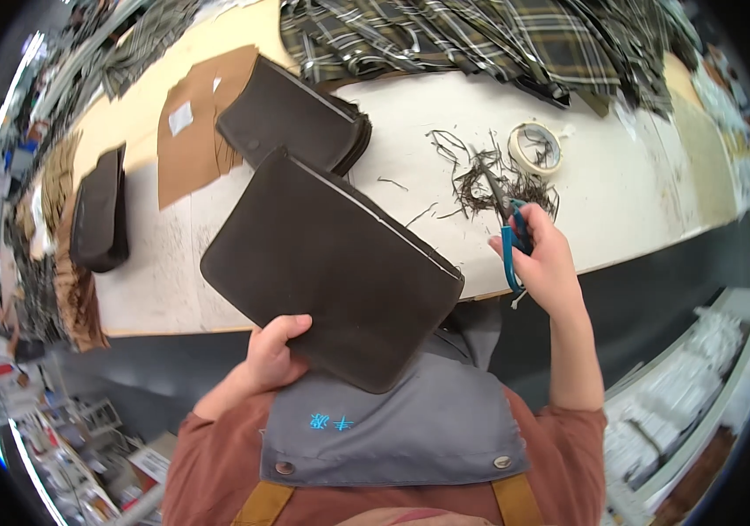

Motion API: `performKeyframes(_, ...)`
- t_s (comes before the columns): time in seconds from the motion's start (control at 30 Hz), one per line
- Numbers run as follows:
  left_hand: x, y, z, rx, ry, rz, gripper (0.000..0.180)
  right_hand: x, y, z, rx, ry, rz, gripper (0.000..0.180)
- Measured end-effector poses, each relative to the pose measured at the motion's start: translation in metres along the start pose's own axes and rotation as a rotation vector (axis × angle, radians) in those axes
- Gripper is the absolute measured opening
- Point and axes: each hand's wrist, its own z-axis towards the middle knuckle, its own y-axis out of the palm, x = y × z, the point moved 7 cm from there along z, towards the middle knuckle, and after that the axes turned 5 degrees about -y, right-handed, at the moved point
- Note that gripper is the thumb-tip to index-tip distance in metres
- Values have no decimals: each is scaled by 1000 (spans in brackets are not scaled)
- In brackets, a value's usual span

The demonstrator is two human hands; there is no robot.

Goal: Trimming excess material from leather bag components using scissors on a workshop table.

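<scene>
My left hand [277, 352] grips the lower edge of a dark brown fabric panel [331, 263], thumb on top and fingers underneath. The panel has rounded lower corners and a pale line along its upper right edge. It is held tilted in front of my apron, above the table's near edge. To the right, my right hand [549, 261] is closed around the teal handles of a pair of scissors [508, 250]. Their dark blades point away from me, over a tangle of dark thread scraps [476, 188].
Beyond the panel lies a stack of similar dark panels [283, 114] beside brown paper [191, 158]. A cream tape roll [520, 158] sits past the threads. Dark folded pieces [99, 215] lie at left. Plaid fabric [445, 39] covers the far side of the white-topped table [629, 202].
</scene>
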Motion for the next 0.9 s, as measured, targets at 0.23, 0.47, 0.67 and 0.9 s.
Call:
performKeyframes(0.23,1,3,1,6,-38,46,53,-26,25,-2,-274,-69,235,42)
performKeyframes(0.47,6,8,1,20,-46,10,53,-8,32,-27,-460,-103,94,50)
performKeyframes(0.67,3,5,-1,-97,-91,-68,47,-5,26,-39,-514,-71,69,49)
performKeyframes(0.9,2,9,0,-90,-80,-79,46,-7,31,-35,-533,-55,138,57)
